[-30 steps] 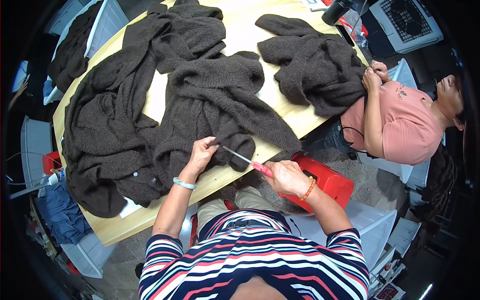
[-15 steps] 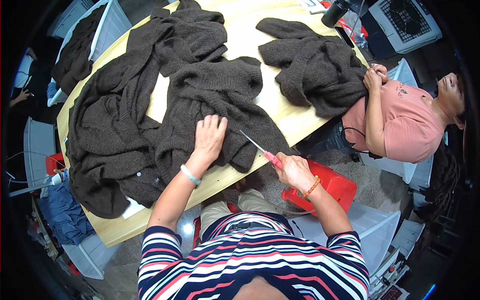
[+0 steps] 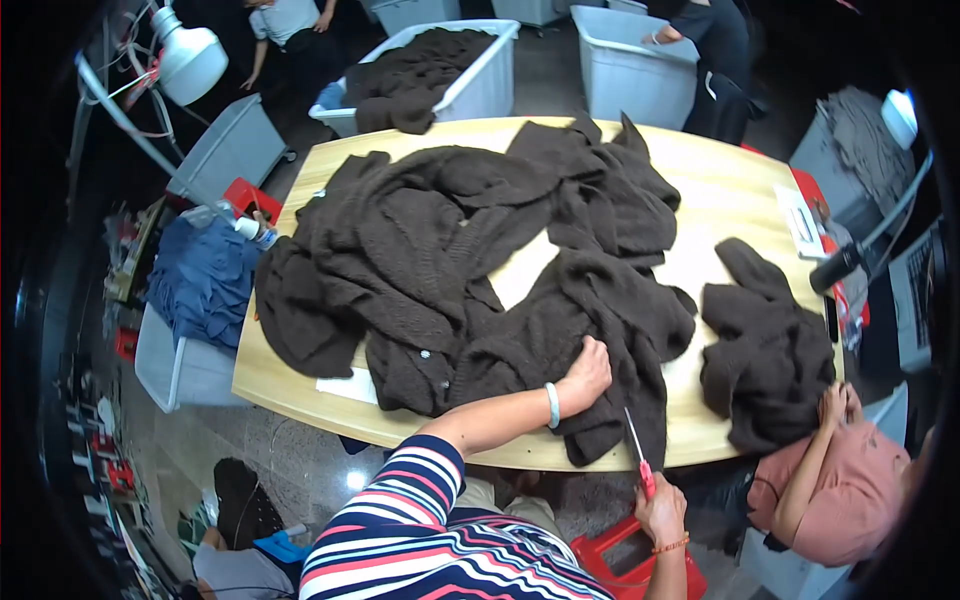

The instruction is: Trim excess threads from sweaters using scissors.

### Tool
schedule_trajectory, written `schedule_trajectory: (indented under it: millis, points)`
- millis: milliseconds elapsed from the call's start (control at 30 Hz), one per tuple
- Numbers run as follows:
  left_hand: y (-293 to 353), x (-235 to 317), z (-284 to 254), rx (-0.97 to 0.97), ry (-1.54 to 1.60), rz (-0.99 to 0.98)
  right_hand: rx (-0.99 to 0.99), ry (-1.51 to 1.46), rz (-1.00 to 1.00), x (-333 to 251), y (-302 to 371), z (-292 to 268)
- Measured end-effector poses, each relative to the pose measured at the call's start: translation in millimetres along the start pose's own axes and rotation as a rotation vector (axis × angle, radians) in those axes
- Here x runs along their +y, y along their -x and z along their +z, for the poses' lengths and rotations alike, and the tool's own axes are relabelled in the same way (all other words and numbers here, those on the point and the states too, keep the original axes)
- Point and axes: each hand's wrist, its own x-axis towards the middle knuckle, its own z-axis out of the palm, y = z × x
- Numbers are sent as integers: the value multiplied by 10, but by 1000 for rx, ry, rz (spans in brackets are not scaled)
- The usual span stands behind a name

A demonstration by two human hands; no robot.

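Observation:
A dark brown knitted sweater [image 3: 520, 335] lies crumpled at the table's near edge. My left hand [image 3: 588, 378], with a pale bracelet at the wrist, rests on it with curled fingers and grips a bit of the knit. Just right of the sweater, my right hand [image 3: 662, 508] is closed round the pink handle of slim scissors [image 3: 638, 450]. Their thin metal blades point up and away, toward the sweater's hanging edge. Whether the tips touch the knit I cannot tell. More brown knitwear [image 3: 400, 240] is heaped to the left, with small shiny decorations near its lower edge.
The light wooden table [image 3: 480, 455] also carries a brown knit pile [image 3: 770, 350] at the right, where a co-worker in a pink shirt [image 3: 850, 490] sits. Grey bins [image 3: 640, 70] stand beyond the table. A red stool [image 3: 625, 560] is beside me, and a lamp [image 3: 190, 60] hangs upper left.
The whole view has swung, so the table's far side shows more. My left hand has gone from lying flat on the sweater to curled fingers. My right hand still holds the scissors.

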Motion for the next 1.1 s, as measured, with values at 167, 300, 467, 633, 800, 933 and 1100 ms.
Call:
schedule_trajectory:
  millis: [167,300,467,633,800,933,1100]
  points:
    - [109,22,242,203,50,133,-17,-10,-41,1,-18,-51]
    - [114,135,335,305,546,82,2,34,-22,81,7,-5]
    - [188,234,463,-34,1885,-365,23,-33,-151,17,27,-151]
    - [342,95,488,-153,2597,-610,-133,15,-53,-236,12,-386]
    - [347,194,623,-228,2615,-521,-89,34,-60,-228,-174,-369]
    - [388,170,378,-234,2446,-667,-140,106,-208,-316,-151,-296]
    - [408,414,833,-255,2556,-717,-119,77,-56,-250,-152,-357]
